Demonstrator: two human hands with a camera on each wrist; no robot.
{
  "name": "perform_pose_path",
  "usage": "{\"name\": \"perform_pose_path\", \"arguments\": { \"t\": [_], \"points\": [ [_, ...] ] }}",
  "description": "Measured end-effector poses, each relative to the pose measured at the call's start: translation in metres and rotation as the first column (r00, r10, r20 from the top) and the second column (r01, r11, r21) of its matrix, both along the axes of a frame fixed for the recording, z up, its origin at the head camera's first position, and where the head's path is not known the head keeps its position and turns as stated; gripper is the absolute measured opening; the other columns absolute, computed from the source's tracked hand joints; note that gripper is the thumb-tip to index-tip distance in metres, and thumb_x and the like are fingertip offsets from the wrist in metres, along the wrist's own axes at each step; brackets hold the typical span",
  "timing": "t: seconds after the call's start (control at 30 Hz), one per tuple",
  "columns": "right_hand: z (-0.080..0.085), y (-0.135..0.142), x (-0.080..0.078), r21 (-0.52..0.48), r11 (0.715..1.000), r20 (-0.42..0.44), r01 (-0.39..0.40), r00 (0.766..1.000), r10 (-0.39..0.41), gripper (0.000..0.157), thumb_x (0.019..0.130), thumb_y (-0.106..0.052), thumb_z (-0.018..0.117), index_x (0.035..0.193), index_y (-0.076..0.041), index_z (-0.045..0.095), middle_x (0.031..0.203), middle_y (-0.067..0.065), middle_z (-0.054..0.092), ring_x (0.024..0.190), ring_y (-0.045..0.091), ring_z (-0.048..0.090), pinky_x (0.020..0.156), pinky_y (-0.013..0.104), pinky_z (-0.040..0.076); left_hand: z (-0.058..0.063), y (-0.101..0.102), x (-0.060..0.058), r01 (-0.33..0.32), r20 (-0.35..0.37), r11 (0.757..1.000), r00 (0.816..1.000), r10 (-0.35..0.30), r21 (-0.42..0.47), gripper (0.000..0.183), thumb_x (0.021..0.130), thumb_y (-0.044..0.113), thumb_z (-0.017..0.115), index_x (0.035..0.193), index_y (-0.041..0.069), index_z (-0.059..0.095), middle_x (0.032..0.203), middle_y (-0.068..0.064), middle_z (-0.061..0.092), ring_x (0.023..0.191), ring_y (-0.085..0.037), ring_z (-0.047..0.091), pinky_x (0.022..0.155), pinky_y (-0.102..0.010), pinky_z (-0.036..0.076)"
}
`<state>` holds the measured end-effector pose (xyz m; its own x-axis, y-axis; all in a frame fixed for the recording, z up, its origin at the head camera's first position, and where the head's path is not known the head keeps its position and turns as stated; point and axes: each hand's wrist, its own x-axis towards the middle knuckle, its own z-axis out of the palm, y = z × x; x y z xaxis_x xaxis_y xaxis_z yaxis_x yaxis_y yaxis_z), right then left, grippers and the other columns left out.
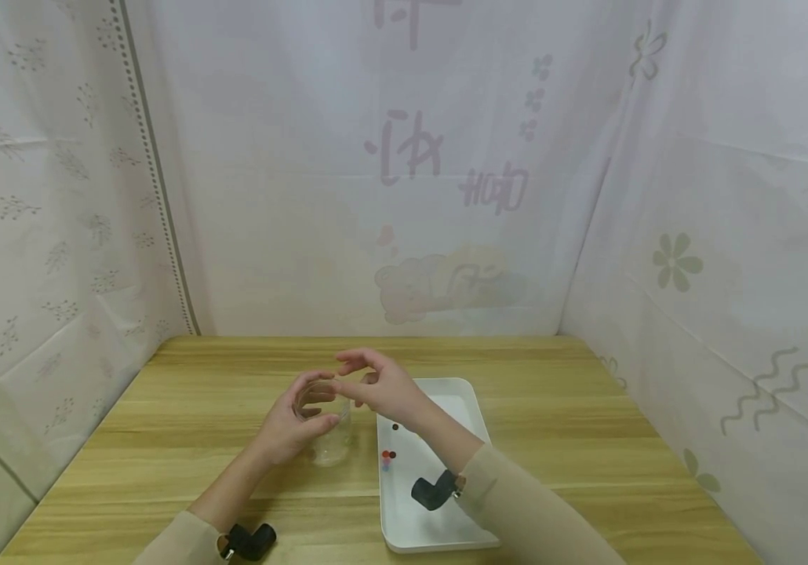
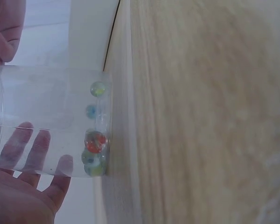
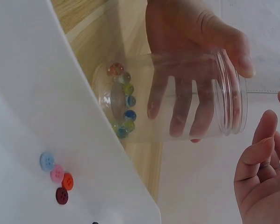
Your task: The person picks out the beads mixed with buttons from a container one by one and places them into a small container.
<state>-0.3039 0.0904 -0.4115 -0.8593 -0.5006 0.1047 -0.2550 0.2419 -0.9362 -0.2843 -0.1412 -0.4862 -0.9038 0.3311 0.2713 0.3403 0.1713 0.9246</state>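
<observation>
My left hand point(image 1: 289, 424) grips a clear jar point(image 1: 333, 447), fingers wrapped round its upper side and thumb near the mouth. Several glass marbles point(image 3: 130, 115) in blue, green, yellow and orange lie at the jar's bottom. They also show through the wall in the left wrist view, where an orange marble point(image 2: 95, 141) stands out. Beside the jar's open, threaded rim is my right hand point(image 1: 391, 392), its fingers loosely bent and nothing visible between them. In the right wrist view, these fingertips point(image 3: 269, 122) are just off the mouth.
A white tray point(image 1: 411, 518) lies right of the jar, under my right forearm. On its left side are several small buttons: a light blue button point(image 3: 47, 161), a pink button point(image 3: 57, 173), an orange-red button point(image 3: 68, 181) and dark ones. The wooden table point(image 1: 234, 361) has patterned curtains round it.
</observation>
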Motion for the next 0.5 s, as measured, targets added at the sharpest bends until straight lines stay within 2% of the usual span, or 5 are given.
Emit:
{"name": "perform_pose_path", "arguments": {
  "t": [0.2,0.5],
  "points": [
    [-0.003,0.007,0.001,0.004,1.000,0.014,0.024,1.000,-0.024,0.051,0.101,-0.034,0.079,0.148,-0.026,0.064,0.142,0.014,0.068,0.081,0.019,0.069,0.067,0.025,0.050,0.000,-0.001,0.001,0.004,-0.019,1.000,1.000,-0.004,-0.004,0.067,0.098,0.017,0.078,0.156,0.005,0.046,0.150,-0.024,0.062,0.140,-0.046,0.058,0.115,-0.071,0.048],
    [-0.004,0.015,0.004,0.012,0.998,0.000,0.054,0.999,-0.054,0.048,0.100,-0.032,0.078,0.146,-0.026,0.065,0.135,0.006,0.071,0.081,0.022,0.070,0.064,0.024,0.050,0.001,-0.006,0.002,0.013,-0.020,1.000,1.000,-0.013,0.012,0.071,0.100,0.014,0.078,0.161,0.010,0.041,0.152,-0.031,0.059,0.142,-0.050,0.057,0.116,-0.073,0.045]
  ]
}}
